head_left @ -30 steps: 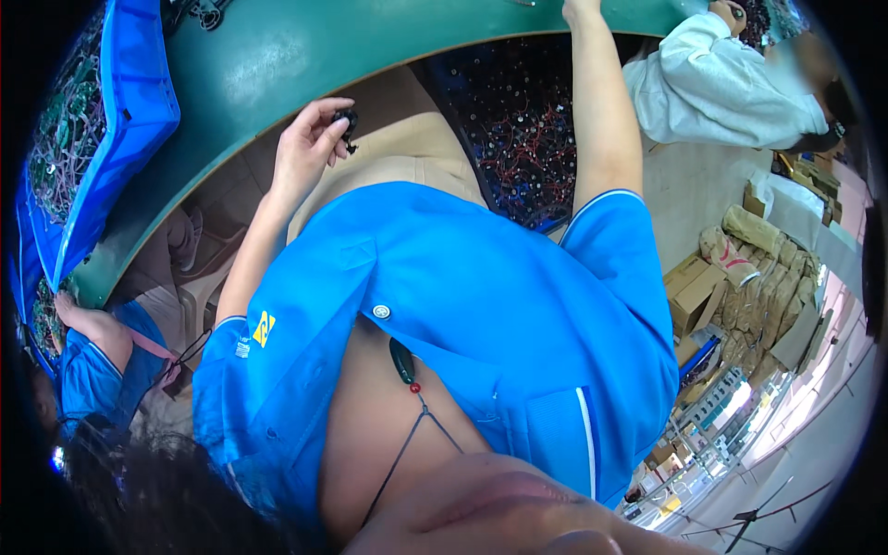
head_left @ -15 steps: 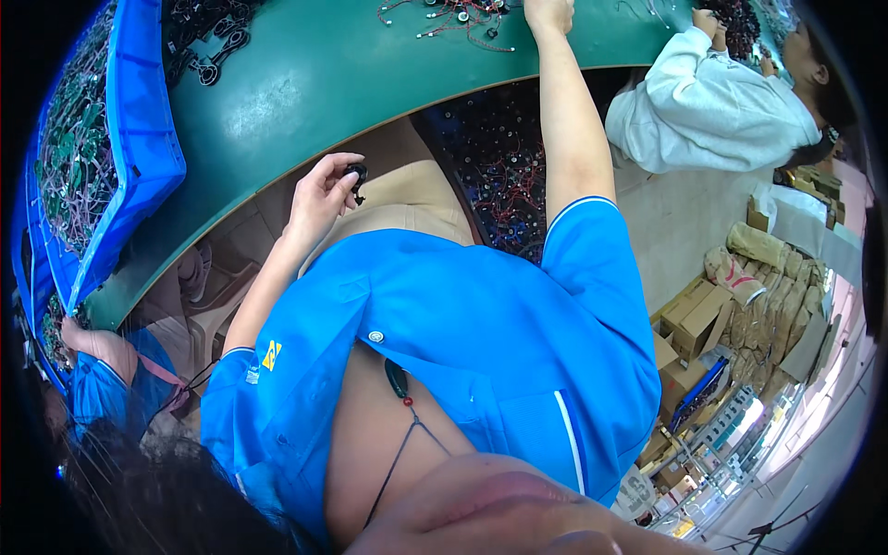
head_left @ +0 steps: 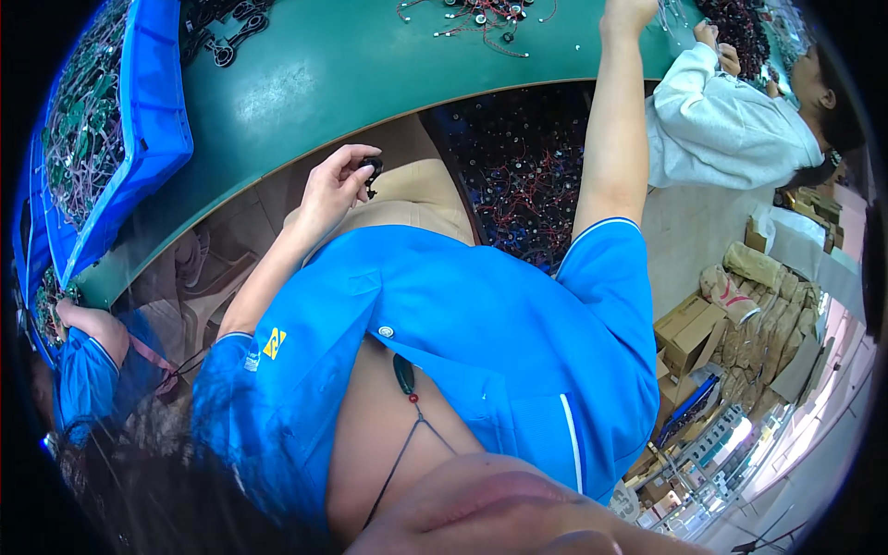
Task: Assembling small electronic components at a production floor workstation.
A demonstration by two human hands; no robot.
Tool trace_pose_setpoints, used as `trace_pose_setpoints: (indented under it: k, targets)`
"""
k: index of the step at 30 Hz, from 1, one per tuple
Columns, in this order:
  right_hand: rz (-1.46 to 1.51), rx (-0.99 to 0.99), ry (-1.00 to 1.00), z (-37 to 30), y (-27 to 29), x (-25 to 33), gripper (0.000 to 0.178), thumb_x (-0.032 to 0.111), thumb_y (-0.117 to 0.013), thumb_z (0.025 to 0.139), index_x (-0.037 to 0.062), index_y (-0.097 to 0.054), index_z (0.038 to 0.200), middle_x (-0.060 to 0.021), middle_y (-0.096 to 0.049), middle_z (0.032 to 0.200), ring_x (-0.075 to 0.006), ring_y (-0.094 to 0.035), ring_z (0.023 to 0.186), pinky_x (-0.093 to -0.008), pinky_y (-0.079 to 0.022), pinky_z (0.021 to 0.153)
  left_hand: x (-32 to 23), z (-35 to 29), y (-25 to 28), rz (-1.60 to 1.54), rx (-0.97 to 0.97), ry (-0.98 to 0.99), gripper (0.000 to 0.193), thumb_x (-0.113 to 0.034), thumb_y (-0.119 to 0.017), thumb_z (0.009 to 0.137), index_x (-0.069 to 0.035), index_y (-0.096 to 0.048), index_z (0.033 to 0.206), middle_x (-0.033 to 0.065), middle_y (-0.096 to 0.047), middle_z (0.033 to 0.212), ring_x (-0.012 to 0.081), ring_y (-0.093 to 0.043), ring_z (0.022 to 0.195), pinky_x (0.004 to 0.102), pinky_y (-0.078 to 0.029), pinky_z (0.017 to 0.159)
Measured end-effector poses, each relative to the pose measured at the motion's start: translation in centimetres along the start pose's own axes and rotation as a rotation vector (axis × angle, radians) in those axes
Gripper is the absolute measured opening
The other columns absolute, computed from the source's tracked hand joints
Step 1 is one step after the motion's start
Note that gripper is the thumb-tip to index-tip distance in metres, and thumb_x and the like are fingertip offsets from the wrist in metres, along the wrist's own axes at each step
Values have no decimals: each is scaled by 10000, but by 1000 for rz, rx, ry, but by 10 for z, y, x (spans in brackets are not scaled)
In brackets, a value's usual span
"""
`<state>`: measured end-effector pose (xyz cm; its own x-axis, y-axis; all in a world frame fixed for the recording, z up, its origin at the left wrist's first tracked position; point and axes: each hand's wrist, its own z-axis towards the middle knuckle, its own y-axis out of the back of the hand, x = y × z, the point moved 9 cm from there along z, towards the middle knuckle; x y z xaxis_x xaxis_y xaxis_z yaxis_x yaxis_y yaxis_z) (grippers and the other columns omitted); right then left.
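My left hand point(head_left: 335, 190) is closed over my lap, just off the table's near edge. Pinched between its thumb and fingers is a small black plastic part point(head_left: 373, 174), partly covered by the fingertips. My right arm stretches far across the green table point(head_left: 370, 69). At the upper edge of the picture my right hand point(head_left: 631, 15) is cut off, so its fingers do not show. Beside it lie some pale thin wires point(head_left: 673, 20). Left of it is a loose pile of red and black wires with small round parts point(head_left: 486, 17).
Black ring-shaped parts point(head_left: 225, 48) lie at the table's far left, next to a blue crate point(head_left: 157, 120) full of wired green pieces. Below the table edge is a dark container of wired parts point(head_left: 518, 166). Co-workers sit at right point(head_left: 731, 129) and left point(head_left: 88, 370). Cartons point(head_left: 689, 333) stand behind.
My right hand has moved right along the far side of the table, away from the wire pile. My left hand has shifted slightly right, still holding the black part.
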<state>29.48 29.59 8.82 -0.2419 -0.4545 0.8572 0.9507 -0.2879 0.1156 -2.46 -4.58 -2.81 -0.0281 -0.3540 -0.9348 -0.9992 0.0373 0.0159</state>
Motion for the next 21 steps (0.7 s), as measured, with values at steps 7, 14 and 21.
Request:
trace_pose_setpoints:
  k: [7, 14, 21]
  targets:
    - [699, 411, -130, -76, -59, 46, 262, 130, -439, 976, 15, -511, 1200, -74, -601, 831, -112, -541, 678, -209, -438, 666, -19, 2, 1, -17, -4, -93, 222, 7, -510, 916, -44, -601, 1112, 24, -568, 733, 57, -506, 546, 178, -396, 484]
    - [560, 780, -649, -269, -141, 106, 308, 198, -543, 946, 15, -597, 1188, -56, -633, 992, -163, -590, 820, -268, -460, 744, -39, -4, 30, -72, -157, -200, 203, -37, -533, 924, -42, -608, 1113, 20, -576, 737, 61, -502, 528, 181, -392, 466]
    - [569, 741, -679, -321, -144, 119, 264, 79, -507, 945, 4, -597, 1182, -69, -603, 1022, -118, -554, 871, -215, -454, 814, -53, -4, 31, -30, -142, -265, 195, -73, -554, 929, -27, -608, 1111, 16, -583, 753, 54, -484, 520, 174, -382, 462]
